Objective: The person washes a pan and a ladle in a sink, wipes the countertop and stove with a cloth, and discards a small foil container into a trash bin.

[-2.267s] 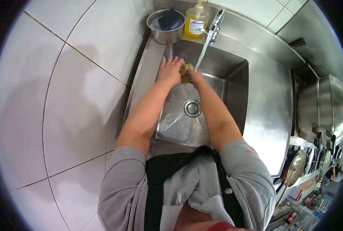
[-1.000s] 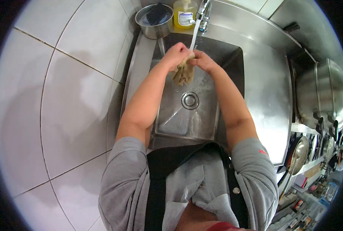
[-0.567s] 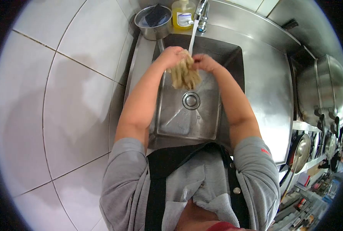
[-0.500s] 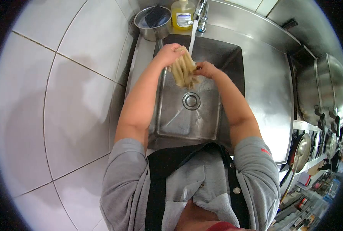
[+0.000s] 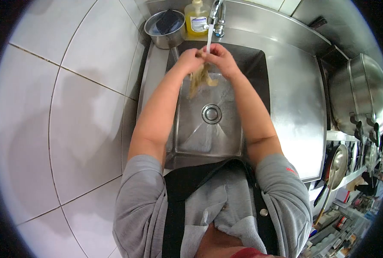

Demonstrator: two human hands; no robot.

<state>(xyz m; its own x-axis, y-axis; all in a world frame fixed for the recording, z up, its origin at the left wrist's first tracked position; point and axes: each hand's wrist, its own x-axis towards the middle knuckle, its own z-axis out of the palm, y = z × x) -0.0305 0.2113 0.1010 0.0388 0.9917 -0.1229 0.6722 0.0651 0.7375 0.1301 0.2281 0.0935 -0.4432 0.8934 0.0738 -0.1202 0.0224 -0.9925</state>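
A yellowish-brown wet cloth (image 5: 201, 78) hangs bunched below both hands, over the steel sink (image 5: 200, 142). My left hand (image 5: 189, 61) is closed on its upper left part. My right hand (image 5: 221, 59) grips its top edge beside the left one, the fingers close together under the tap. Water (image 5: 210, 38) runs from the chrome tap (image 5: 214, 13) down onto the right hand's fingers and the cloth. The round drain (image 5: 211, 114) shows below the cloth.
A metal pot (image 5: 163, 39) with a dark sponge (image 5: 167, 21) stands at the sink's back left corner. Beside it is a bottle of yellow liquid (image 5: 197, 19). A steel counter (image 5: 297, 107) lies to the right, with large pots (image 5: 357, 94) and pans beyond.
My right hand has moved left and up, close to my left hand and under the water. The cloth, spread between the hands before, now hangs narrower and more bunched.
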